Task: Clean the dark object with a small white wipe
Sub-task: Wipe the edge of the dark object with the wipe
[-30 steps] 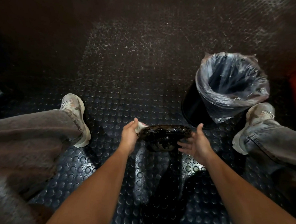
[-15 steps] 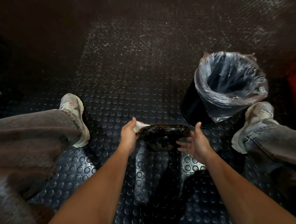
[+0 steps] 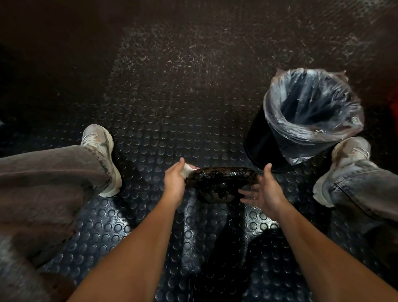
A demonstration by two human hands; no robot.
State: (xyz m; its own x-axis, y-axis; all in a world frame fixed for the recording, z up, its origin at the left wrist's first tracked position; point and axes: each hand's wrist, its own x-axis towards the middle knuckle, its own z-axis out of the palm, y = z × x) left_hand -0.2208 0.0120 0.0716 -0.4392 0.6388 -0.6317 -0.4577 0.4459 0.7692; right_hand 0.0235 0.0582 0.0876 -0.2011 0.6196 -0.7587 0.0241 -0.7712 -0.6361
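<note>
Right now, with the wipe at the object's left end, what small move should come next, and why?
Probably draw the white wipe rightward across the dark object: the left hand pinches it at the left edge, the crusted top looks unwiped, and the right hand steadies the other end.

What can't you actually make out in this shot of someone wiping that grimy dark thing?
- Dark object: its identity; head view, grime and dim light blur its shape.
- White wipe: mostly hidden behind the left hand.
- Right hand: whether its fingers touch the object is unclear.
- Lined bin: interior too dark.
</note>
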